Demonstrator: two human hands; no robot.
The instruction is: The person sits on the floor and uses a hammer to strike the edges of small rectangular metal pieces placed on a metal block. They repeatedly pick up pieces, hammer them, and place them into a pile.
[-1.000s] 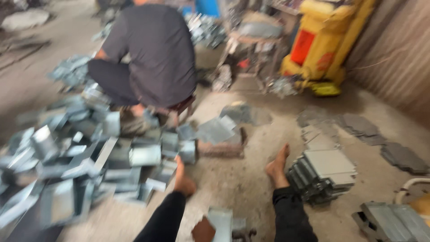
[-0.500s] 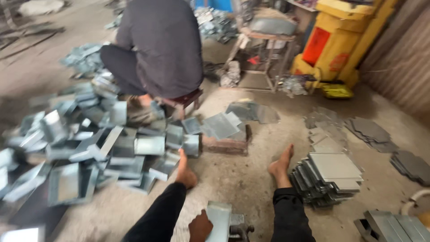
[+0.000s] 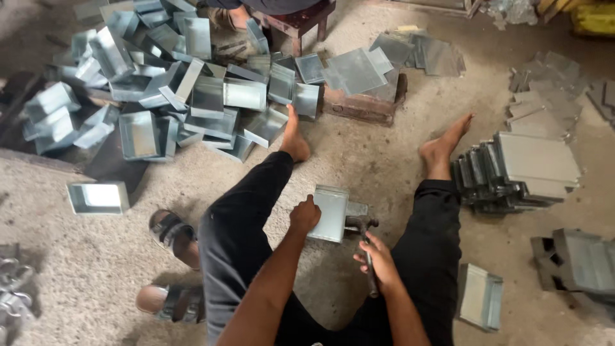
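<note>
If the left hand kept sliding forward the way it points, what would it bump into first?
The left hand already rests on the edge of the folded metal piece. Pushing on past it, probably bare floor next, then the rusty block far ahead, though depth is hard to judge.

Seated on the floor, legs spread in dark trousers, bare feet pointing forward. Left hand (image 3: 305, 215) curled into a loose fist, knuckles up, thumb side pressed on the near-left edge of the sheet-metal tray (image 3: 329, 214) between the knees. Left forearm runs bare from lower centre up to that tray, elbow bent, resting along the inner left thigh. Right hand (image 3: 379, 262) just below and right of the tray, fingers wrapped round the hammer (image 3: 366, 247) handle, thumb along it, wrist slightly cocked. Right forearm bare, angled in from bottom right. Hands near each other, not touching.
</note>
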